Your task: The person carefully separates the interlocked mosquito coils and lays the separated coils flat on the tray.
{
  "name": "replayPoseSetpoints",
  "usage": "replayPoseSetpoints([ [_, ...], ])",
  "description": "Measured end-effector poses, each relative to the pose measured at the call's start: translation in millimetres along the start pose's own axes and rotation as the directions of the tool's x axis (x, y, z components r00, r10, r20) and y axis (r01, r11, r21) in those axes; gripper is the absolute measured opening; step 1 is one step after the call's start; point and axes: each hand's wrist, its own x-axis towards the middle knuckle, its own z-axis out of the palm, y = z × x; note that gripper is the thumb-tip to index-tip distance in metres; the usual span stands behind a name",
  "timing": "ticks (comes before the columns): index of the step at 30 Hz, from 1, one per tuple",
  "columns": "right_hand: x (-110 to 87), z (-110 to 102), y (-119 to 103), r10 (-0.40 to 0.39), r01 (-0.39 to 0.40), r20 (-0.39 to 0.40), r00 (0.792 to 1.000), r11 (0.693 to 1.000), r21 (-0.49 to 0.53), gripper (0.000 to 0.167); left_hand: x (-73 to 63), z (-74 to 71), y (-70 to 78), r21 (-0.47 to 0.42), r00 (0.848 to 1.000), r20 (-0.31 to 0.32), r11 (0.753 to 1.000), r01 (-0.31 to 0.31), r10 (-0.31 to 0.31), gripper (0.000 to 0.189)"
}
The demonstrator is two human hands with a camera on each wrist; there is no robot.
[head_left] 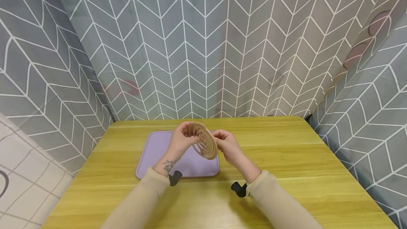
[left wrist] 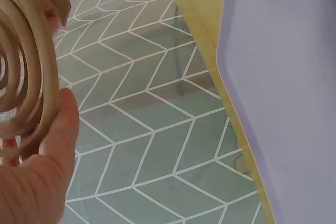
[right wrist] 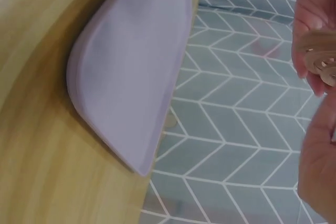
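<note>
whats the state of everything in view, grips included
Brown spiral coil: raised in both hands, tilted
Left grip: holding the coil
Right grip: pinching the coil's edge
Lilac tray: flat on the table
Table: partly covered by the tray
Patterned curtain: hanging, creased

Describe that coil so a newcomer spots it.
On the wooden table, find the lilac tray. Overlapping its right end in the head view, held between left hand and right hand, is the tan coil. Unlike the flat tray, it has spiral rings.
</note>
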Motion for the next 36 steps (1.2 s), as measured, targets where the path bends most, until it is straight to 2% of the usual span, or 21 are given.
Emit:
replayPoseSetpoints([
  [1, 1.4, -1.3, 0.5, -0.003, 0.003, 0.030, 1.000, 1.000, -0.007, 0.015, -0.4, 0.1, 1.0, 0.006, 1.000, 0.016, 1.000, -0.008, 0.008, 0.044],
  [3, 4.0, -4.1, 1.1, 0.000, 0.001, 0.096, 0.995, 1.000, -0.011, 0.050, -1.1, 0.6, 2.9, 0.014, 0.999, 0.046, 1.000, -0.019, 0.019, 0.043],
  [5, 6.5, -6.4, 1.2, 0.013, -0.011, 0.176, 0.984, 1.000, -0.010, 0.083, -1.7, 1.5, 4.3, 0.029, 0.997, 0.075, 0.999, -0.025, 0.022, 0.043],
  [7, 8.0, -7.9, 0.9, 0.033, -0.038, 0.247, 0.968, 0.999, 0.014, 0.101, -2.4, 2.3, 5.4, 0.035, 0.994, 0.104, 0.999, -0.022, 0.019, 0.045],
  [8, 8.5, -8.3, 0.5, 0.044, -0.055, 0.277, 0.960, 0.998, 0.029, 0.103, -2.4, 2.6, 5.5, 0.030, 0.993, 0.116, 0.999, -0.018, 0.015, 0.045],
  [12, 8.5, -8.2, -1.0, 0.062, -0.094, 0.343, 0.937, 0.992, 0.079, 0.092, -2.5, 2.6, 5.9, 0.010, 0.989, 0.150, 1.000, 0.005, -0.007, 0.049],
  [17, 7.6, -8.7, -2.3, 0.066, -0.103, 0.355, 0.933, 0.991, 0.088, 0.085, -2.0, -0.8, 5.0, 0.018, 0.980, 0.197, 0.999, 0.031, -0.034, 0.050],
  [23, 8.4, -12.9, -1.5, 0.100, -0.129, 0.361, 0.927, 0.990, 0.056, 0.077, -1.6, -4.8, 6.0, 0.030, 0.963, 0.267, 0.999, 0.029, -0.036, 0.048],
  [26, 9.1, -16.5, -0.1, 0.112, -0.133, 0.364, 0.925, 0.991, 0.033, 0.068, -1.1, -5.9, 6.3, 0.024, 0.954, 0.296, 0.999, 0.035, -0.041, 0.048],
  [32, 11.3, -24.2, 0.2, 0.110, -0.119, 0.375, 0.921, 0.993, -0.001, 0.045, -1.9, -8.5, 8.0, 0.041, 0.947, 0.315, 0.998, 0.050, -0.061, 0.045],
  [36, 12.4, -31.1, 0.0, 0.101, -0.114, 0.393, 0.914, 0.993, 0.010, 0.030, -2.4, -10.5, 8.2, 0.020, 0.931, 0.361, 0.998, 0.053, -0.056, 0.041],
])
